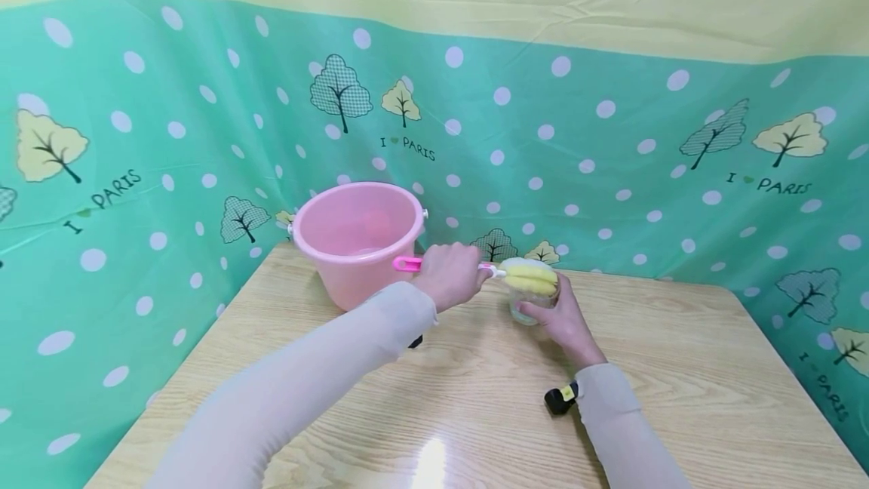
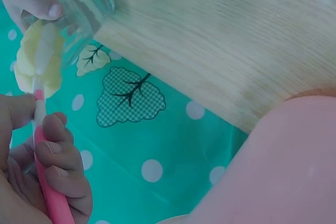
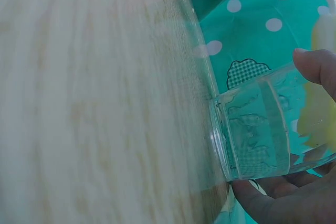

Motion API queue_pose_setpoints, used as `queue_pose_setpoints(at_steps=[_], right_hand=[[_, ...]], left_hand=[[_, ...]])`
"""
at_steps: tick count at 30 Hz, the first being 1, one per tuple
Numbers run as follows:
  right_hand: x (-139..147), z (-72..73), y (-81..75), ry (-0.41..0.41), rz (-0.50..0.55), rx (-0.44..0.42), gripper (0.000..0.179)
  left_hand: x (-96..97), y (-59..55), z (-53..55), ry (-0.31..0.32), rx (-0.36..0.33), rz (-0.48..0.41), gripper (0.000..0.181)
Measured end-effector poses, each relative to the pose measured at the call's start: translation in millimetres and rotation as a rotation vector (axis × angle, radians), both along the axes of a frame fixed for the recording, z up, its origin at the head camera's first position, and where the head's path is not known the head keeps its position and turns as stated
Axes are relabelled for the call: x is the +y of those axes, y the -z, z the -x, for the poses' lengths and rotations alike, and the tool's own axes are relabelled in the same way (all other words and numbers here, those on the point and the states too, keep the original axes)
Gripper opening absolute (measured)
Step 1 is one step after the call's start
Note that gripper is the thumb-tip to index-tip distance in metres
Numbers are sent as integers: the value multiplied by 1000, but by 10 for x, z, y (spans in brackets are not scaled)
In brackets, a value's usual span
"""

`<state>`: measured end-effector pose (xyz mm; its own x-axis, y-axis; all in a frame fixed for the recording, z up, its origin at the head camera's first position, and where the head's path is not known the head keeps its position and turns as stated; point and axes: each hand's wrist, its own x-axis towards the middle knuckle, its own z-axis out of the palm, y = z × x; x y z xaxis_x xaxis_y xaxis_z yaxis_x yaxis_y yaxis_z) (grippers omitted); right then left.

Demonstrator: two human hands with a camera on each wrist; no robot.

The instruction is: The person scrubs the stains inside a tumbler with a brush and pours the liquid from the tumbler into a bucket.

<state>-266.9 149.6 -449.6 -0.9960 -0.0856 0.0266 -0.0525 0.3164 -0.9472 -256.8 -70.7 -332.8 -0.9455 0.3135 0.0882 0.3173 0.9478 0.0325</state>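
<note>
Apparently, brushwork near a table's (image 1: 489,391) far edge, right of a pink bucket (image 1: 346,281).
The right hand (image 1: 563,321) grasps a clear glass (image 3: 257,135); the left hand (image 1: 451,274) grasps a sponge brush (image 1: 529,280), its yellow head at the glass's mouth, depth unclear. Likely step: working it in; next seems to need a steady glass and aligned brush. Count: one table, one bucket, two hands, one glass, one brush.

Long pale-grey sleeves (image 1: 319,372) meet a black, yellow-marked wrist camera (image 1: 558,401).
</note>
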Motion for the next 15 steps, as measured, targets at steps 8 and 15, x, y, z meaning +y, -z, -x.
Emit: queue_pose_setpoints(at_steps=[8, 15], right_hand=[[-1, 7, 20, 15, -31, -9, 101], [-4, -1, 14, 11, -23, -15, 102]], left_hand=[[-73, 21, -34, -21, -25, -90, 33], [-109, 60, -67, -36, -24, -160, 32]])
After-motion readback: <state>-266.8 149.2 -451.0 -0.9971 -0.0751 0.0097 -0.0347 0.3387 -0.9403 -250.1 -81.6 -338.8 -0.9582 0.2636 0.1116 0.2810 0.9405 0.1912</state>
